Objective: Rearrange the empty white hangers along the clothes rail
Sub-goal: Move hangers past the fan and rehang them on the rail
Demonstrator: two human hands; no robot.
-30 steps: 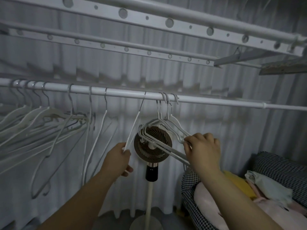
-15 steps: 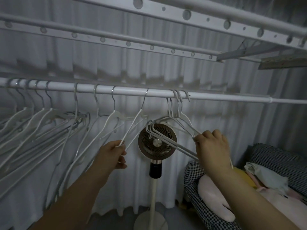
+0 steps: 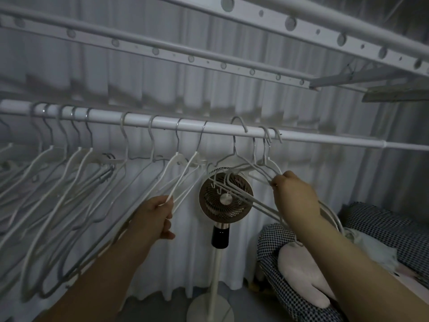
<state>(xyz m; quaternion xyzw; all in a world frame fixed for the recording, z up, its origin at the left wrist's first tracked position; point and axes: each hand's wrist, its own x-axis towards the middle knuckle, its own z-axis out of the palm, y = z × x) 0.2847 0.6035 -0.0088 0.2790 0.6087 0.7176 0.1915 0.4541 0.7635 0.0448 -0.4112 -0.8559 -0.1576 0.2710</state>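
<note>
- White hangers (image 3: 76, 163): empty, hooked along the clothes rail (image 3: 218, 130); a dense slanting row at the left, a few spaced singles mid-rail, a tight group right of centre
- Single hanger (image 3: 183, 175): mid-rail, hook on the rail, body pulled slantwise toward the person
- Left hand (image 3: 155, 217): thumb and fingers pinch the lower arm of that single hanger
- Bundled group (image 3: 255, 204): several hangers pressed together; one hook arches above the rail's top, the others sit on it
- Right hand (image 3: 294, 194): fingers curled round the bundled group, clamped on its wires
- Hands: well apart, each closed on its own hanger stock
- Pedestal fan (image 3: 226, 198): behind the rail, between the two hands; round head, dark neck, white pole
- Pleated curtain (image 3: 232, 98): white, backdrop across the view
- Perforated drying bars (image 3: 290, 24): overhead, above the rail
- Houndstooth sofa (image 3: 274, 263): lower right; bears a pale cushion (image 3: 299, 270)
</note>
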